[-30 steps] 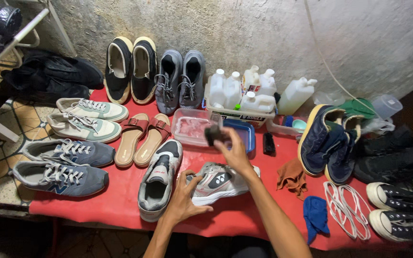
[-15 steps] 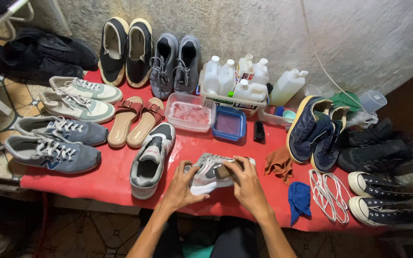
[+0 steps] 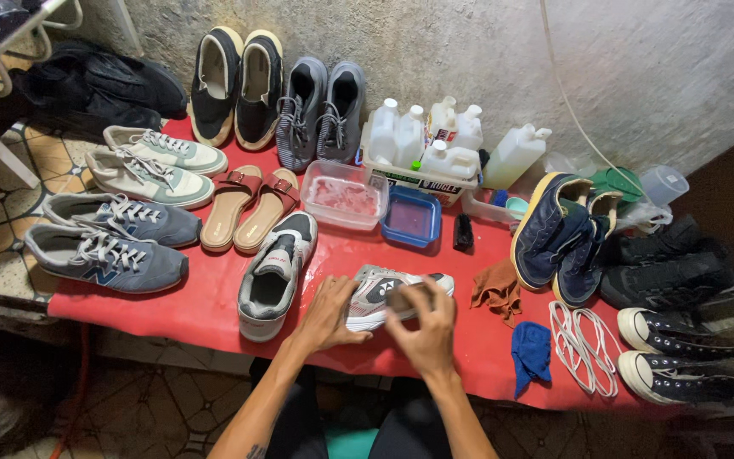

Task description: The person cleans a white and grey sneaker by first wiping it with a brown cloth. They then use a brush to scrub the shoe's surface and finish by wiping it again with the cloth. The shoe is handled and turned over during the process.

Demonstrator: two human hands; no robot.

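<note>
A rough grey wall (image 3: 486,51) backs a low surface (image 3: 206,306) covered in red cloth, crowded with footwear. At the front middle lies a grey and white sneaker (image 3: 384,293) on its side. The left hand (image 3: 329,313) rests on its heel end with fingers curled over the shoe, holding it down. The right hand (image 3: 422,327) is closed around a small dark brush (image 3: 403,297) pressed against the sneaker's side. Just left of the hands stands the matching sneaker (image 3: 273,276), upright, toe toward the person.

Behind them sit a clear tub (image 3: 343,195) with pinkish water and a blue tub (image 3: 411,218), side by side, with a black brush (image 3: 463,232) just right of the blue one. A box of white bottles (image 3: 422,149) stands against the wall, and 1 more bottle (image 3: 513,157) next to it. A brown rag (image 3: 496,289), a blue rag (image 3: 531,353) and loose white laces (image 3: 584,344) lie to the right of the hands. 2 tan sandals (image 3: 248,208) and 4 grey and cream trainers (image 3: 121,229) fill the left side; navy shoes (image 3: 567,234) and black high-tops (image 3: 694,348) fill the right.
</note>
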